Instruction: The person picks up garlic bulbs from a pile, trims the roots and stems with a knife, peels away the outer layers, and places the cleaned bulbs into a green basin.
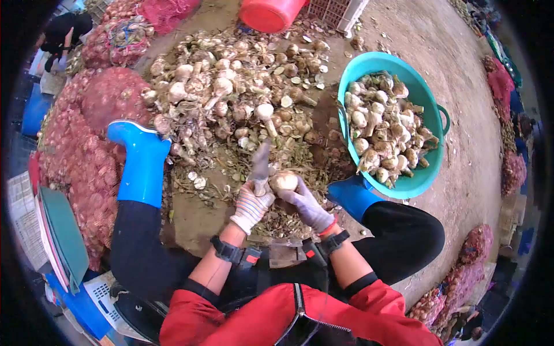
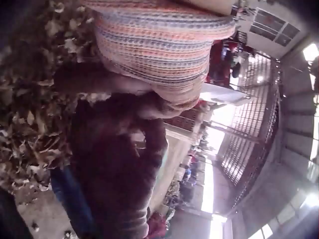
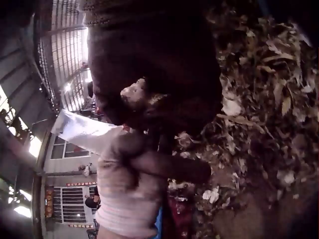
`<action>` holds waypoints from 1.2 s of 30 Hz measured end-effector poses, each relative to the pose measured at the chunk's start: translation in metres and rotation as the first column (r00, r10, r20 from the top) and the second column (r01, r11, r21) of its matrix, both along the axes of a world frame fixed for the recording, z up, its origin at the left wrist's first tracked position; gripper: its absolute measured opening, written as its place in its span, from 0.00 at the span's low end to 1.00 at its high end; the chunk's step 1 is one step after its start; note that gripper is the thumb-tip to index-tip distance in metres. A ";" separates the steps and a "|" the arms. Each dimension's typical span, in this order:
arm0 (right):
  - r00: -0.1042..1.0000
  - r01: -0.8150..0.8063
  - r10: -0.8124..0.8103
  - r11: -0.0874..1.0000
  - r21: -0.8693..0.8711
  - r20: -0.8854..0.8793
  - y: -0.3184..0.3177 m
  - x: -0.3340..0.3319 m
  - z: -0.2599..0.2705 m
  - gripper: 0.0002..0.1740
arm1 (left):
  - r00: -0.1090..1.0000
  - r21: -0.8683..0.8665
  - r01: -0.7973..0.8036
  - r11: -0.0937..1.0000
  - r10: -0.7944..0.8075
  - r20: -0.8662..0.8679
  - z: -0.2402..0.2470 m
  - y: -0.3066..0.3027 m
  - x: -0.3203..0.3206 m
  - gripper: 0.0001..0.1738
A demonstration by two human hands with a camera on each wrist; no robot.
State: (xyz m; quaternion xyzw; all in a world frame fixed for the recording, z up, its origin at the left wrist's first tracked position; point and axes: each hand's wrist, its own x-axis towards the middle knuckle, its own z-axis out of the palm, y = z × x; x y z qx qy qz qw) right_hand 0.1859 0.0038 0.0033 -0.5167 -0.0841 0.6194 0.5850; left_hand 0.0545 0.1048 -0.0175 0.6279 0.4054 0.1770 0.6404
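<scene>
My right hand (image 1: 310,205), in a stained knit glove, grips a pale garlic bulb (image 1: 285,181) in front of my lap. Close beside it, my left hand (image 1: 254,205) in a striped glove holds a long grey-brown piece (image 1: 261,161) that points away from me; its kind I cannot tell. The striped cuff of the left glove (image 2: 154,45) fills the top of the left wrist view. Dark shadow hides most of the fingers in both wrist views. Beyond the hands lies a heap of garlic with stems (image 1: 222,86).
A teal basin (image 1: 441,155) of trimmed garlic stands at the right, beside a blue boot (image 1: 355,199). Red mesh sacks (image 1: 75,161) lie along the left, near the other boot (image 1: 141,167). A red tub (image 1: 268,17) and a crate (image 1: 340,12) sit at the back.
</scene>
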 end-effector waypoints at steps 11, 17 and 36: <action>0.757 -0.244 0.168 0.969 0.034 0.631 -0.011 0.014 0.008 0.46 | 0.781 0.515 0.591 0.621 -0.281 -0.557 0.071 -0.009 -0.011 0.24; 0.829 -0.118 -0.047 0.959 0.256 0.558 -0.022 0.009 -0.007 0.42 | 0.719 0.390 0.620 0.681 -0.293 -0.631 0.076 -0.002 -0.009 0.27; 0.775 -0.122 0.128 0.991 -0.052 0.619 -0.014 0.017 0.036 0.18 | 0.735 0.295 0.409 0.863 -0.120 -0.667 -0.007 0.019 -0.045 0.18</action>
